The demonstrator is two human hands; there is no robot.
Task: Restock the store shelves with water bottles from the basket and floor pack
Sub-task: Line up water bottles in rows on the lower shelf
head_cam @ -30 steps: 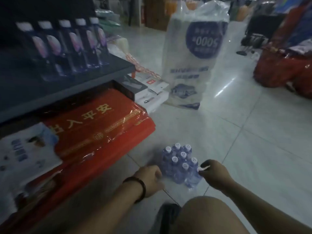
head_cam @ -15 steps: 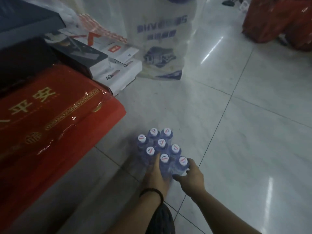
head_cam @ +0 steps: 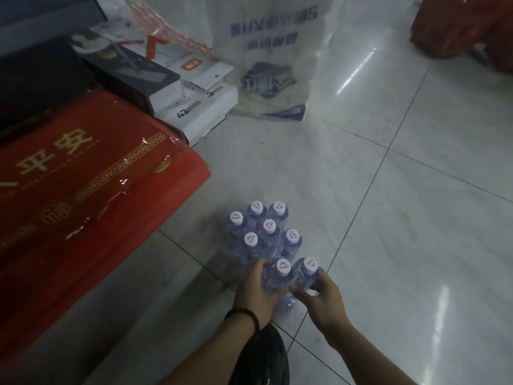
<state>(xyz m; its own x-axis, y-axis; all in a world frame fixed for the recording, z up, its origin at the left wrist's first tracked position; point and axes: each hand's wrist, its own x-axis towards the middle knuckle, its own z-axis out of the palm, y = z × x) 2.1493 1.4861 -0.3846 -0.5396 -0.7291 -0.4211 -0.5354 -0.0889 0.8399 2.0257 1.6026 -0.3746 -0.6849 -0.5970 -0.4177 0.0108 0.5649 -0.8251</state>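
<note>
Head view. The pack (head_cam: 263,234) of water bottles stands upright on the floor (head_cam: 416,195) at 6 o'clock, just below the middle of the frame. Eight white caps (head_cam: 269,225) with blue and red marks show, set close together in short rows. Whether film wraps them all is too hazy to tell.

At the pack's near edge, the left hand (head_cam: 255,293) has its fingers curled round the left bottle (head_cam: 283,266). The right hand (head_cam: 323,297) wraps thumb and fingers round the right bottle (head_cam: 309,264). The two bottles touch each other, and the thumbs nearly meet below them. A dark wristband (head_cam: 245,315) sits on the left wrist. Both forearms come in from 6 o'clock, and a dark shape (head_cam: 263,357) between them is too dim to name.

The floor is pale, glossy tile with thin dark joints. One joint passes under the pack and another runs beside the right hand. Light glares off the tiles at 1 o'clock and at 4 o'clock. The room is dim.

At 9 o'clock lies a red mat (head_cam: 97,176) under shiny plastic, with gold characters and a gold border. Its corner is near the pack but apart from it. At 10 o'clock white boxes (head_cam: 202,107) are stacked beside a black box (head_cam: 125,70). Above them, at 11 o'clock, is the grey edge of a shelf (head_cam: 41,20). A tall white bag (head_cam: 272,65) with blue print stands on the floor at 12 o'clock, just beside the boxes. Red bundles (head_cam: 458,26) sit at 2 o'clock, well apart from the pack.
</note>
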